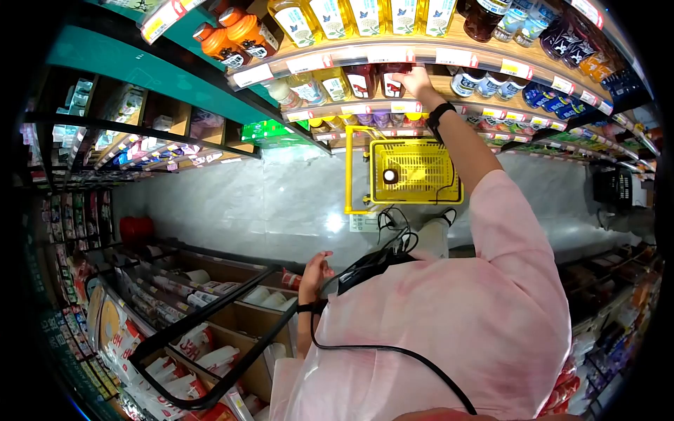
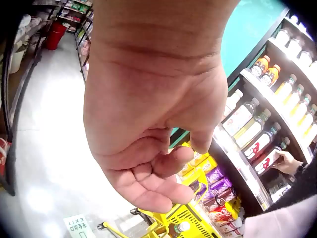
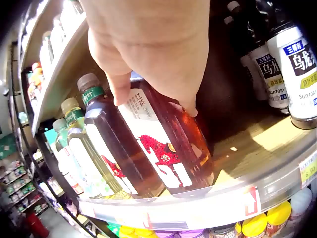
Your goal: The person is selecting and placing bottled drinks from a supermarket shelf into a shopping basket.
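My right hand (image 3: 148, 49) grips a dark red tea bottle (image 3: 166, 148) from above, thumb and fingers on either side of its upper part. The bottle stands tilted at the shelf's front edge, its white label showing a red horse. Beside it stands a matching tea bottle (image 3: 116, 148). In the head view the right arm reaches over a yellow shopping basket (image 1: 453, 189), in which a dark bottle with a white cap (image 1: 390, 176) lies. My left hand (image 1: 314, 275) hangs low by my side, fingers loosely curled and holding nothing; the left wrist view shows its palm (image 2: 153, 114).
Suntory oolong bottles (image 3: 299, 69) stand to the right on the same shelf (image 3: 237, 163). Yellow oil-coloured bottles (image 1: 368, 17) fill the shelf above. A black-framed bin of packets (image 1: 210, 351) stands behind at left. A red bucket (image 1: 137, 229) sits farther along the floor.
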Available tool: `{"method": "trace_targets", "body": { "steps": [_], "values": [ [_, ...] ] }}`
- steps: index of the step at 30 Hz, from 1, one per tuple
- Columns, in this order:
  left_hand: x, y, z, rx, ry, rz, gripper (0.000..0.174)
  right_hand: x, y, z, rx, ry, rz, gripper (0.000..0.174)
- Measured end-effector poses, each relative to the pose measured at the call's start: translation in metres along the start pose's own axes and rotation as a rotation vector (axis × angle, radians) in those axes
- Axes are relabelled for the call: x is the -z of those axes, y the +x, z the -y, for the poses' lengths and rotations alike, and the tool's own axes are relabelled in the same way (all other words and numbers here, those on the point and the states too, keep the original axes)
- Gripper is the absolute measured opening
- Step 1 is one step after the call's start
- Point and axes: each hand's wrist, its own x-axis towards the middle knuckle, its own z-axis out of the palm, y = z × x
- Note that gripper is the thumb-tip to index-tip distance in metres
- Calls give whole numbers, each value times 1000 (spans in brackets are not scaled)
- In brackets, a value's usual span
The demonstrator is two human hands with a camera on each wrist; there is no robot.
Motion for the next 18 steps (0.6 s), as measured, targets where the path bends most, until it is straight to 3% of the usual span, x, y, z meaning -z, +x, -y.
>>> {"method": "trace_targets", "body": {
  "steps": [3,4,10,12,13,15,16,17,18],
  "values": [
    [2,-1,0,-58,48,28,42,-5,-3,3,62,-216,-64,37],
    [3,-2,2,-59,47,26,42,-11,-4,0,117,-316,-190,31],
    [3,3,23,-59,190,-33,38,-10,-10,15,196,-70,-82,31],
    [7,1,34,-44,248,-66,35,-11,-23,21,224,81,-13,41],
    [5,-5,33,-24,250,-65,35,-9,-26,21,139,3,26,56],
    [0,-16,32,59,174,-127,33,-17,-57,11,246,-304,-414,70],
    [12,-9,47,57,200,-135,33,-15,-85,6,208,-155,-383,77],
    [24,0,63,96,244,-177,33,-19,-96,-26,362,-255,-461,70],
    [41,10,88,80,257,-196,34,-21,-128,-45,449,-377,-422,60]
  ]
}}
